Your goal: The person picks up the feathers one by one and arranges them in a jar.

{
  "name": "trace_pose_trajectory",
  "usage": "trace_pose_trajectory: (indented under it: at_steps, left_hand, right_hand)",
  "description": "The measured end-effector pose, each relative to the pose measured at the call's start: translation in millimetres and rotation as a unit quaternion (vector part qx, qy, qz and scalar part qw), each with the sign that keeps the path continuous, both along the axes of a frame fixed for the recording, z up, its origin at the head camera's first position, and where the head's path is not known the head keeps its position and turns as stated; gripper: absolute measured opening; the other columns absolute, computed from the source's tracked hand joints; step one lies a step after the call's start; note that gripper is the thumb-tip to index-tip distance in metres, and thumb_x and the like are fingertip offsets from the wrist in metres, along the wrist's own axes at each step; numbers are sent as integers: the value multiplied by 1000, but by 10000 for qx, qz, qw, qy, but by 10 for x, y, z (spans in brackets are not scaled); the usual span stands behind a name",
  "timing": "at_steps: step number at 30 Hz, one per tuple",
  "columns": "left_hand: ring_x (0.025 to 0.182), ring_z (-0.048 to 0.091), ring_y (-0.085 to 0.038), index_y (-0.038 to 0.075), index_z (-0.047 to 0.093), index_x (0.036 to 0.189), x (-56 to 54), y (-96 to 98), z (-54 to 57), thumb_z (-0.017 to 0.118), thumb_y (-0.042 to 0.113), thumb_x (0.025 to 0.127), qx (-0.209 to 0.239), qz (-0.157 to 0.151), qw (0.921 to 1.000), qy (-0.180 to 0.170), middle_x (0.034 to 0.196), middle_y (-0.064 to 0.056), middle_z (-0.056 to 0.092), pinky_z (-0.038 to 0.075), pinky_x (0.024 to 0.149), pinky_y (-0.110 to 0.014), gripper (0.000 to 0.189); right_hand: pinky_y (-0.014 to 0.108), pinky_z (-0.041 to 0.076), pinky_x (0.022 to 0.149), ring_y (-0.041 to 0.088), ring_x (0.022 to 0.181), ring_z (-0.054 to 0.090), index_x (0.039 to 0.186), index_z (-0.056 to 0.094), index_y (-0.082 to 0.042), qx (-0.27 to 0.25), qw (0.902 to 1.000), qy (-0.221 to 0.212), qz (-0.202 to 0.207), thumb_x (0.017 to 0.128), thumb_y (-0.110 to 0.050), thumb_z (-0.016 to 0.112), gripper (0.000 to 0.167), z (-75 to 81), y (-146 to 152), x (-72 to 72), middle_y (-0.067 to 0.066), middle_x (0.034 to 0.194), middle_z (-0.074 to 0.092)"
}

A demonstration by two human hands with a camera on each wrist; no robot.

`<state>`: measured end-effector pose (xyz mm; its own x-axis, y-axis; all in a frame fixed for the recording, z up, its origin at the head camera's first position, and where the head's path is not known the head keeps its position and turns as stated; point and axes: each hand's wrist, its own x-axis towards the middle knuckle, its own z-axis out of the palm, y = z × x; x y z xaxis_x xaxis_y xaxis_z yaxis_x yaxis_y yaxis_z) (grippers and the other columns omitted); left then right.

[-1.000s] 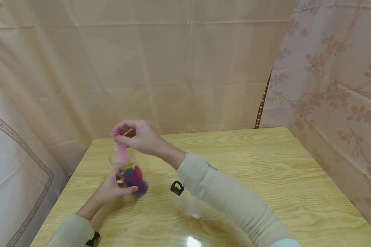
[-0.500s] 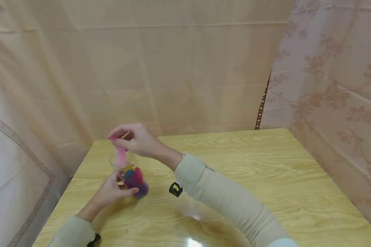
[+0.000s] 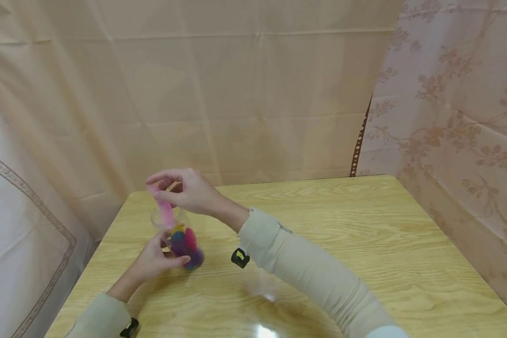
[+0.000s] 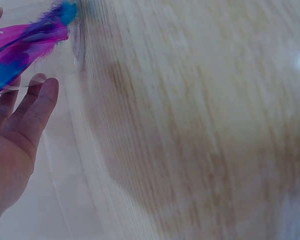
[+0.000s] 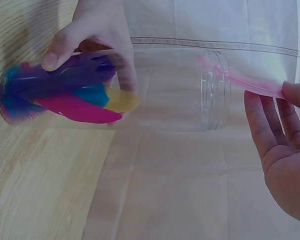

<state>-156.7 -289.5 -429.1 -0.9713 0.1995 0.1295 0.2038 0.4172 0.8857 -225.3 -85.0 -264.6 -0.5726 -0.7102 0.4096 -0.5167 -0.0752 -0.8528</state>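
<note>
A tall clear jar (image 5: 165,117) stands at the left side of the table with several coloured feathers (image 5: 85,107) in its lower part: purple, blue, magenta and yellow. My left hand (image 3: 152,259) grips the jar low down, thumb on the near side and fingers behind. Above the jar's mouth, my right hand (image 3: 192,191) pinches a pink feather (image 3: 165,212) between thumb and fingertips. In the right wrist view, that feather's far end lies inside the threaded rim while the held end is outside.
The wood-grain table (image 3: 342,225) is bordered by a beige cloth (image 3: 236,94) behind and a flower-patterned cloth (image 3: 456,117) on the right. A faint, see-through thing (image 3: 262,287) lies on the table below my right forearm.
My right hand has shifted slightly left and down with the pink feather, which reaches a little deeper into the jar. My left hand and the jar have barely moved.
</note>
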Motion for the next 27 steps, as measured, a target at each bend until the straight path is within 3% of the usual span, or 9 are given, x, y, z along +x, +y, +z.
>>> trace_pose_trajectory:
  at_steps: [9, 13, 19, 27]
  left_hand:
    - [95, 65, -19, 0, 46, 139, -10, 0, -23, 89, 5, 77, -34, 18, 10000, 55, 118, -20, 62, 60, 74, -32, 76]
    - [94, 65, -18, -2, 48, 134, -16, 1, -33, 89, 5, 76, -24, 50, 10000, 57, 117, -20, 62, 60, 73, -31, 71]
    - [98, 66, -18, 0, 48, 139, -20, -19, -33, 88, 5, 78, 21, -44, 9999, 111, 119, -20, 63, 60, 77, -32, 73]
    - [101, 65, -19, 5, 48, 141, -34, -47, -47, 88, 7, 79, -1, -93, 9999, 128, 122, -19, 63, 60, 80, -31, 74]
  right_hand:
    - [26, 60, 73, 9, 79, 72, 109, 74, -6, 175, 9998, -61, -122, 98, -12, 69, 14, -65, -27, -31, -5, 99, 73]
    - [26, 60, 73, 10, 79, 72, 110, 73, -7, 195, 9997, -30, -170, 98, -14, 69, 14, -95, -42, -40, -8, 95, 71]
    - [24, 60, 71, 8, 73, 70, 112, 71, -7, 105, 9994, 196, -270, 98, -14, 70, 16, -185, -78, -34, -6, 90, 71]
    - [22, 58, 76, 7, 77, 69, 112, 73, -4, -5, 9992, 357, -186, 97, -11, 71, 16, -253, -82, -45, -2, 95, 73]
